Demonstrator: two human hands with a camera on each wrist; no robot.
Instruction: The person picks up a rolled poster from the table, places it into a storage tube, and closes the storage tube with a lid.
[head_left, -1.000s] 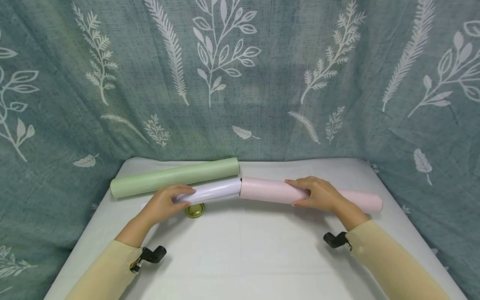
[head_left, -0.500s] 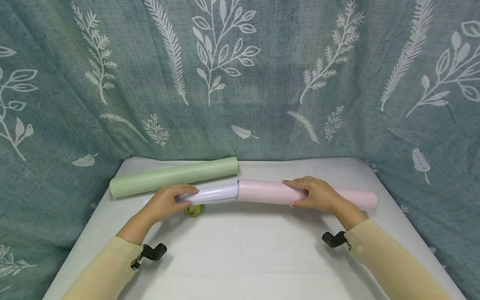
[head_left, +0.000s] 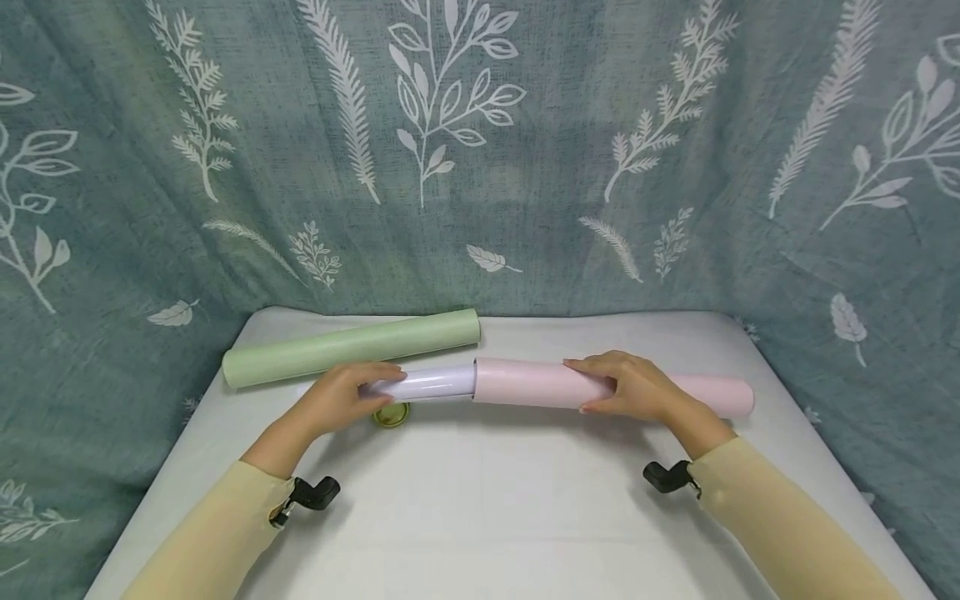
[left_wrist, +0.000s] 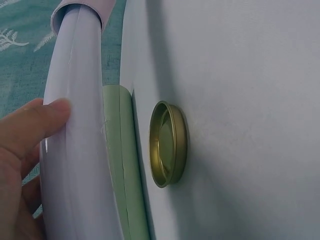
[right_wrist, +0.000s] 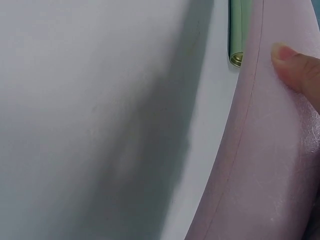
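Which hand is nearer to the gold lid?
Left. The left hand, gripping the purple roll, is just left of the gold lid. The right hand, gripping the pink tube, is well off to the right.

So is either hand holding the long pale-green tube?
No: the left hand holds the glossy lilac roll, the right hand the long pink tube, and the green tube lies behind them.
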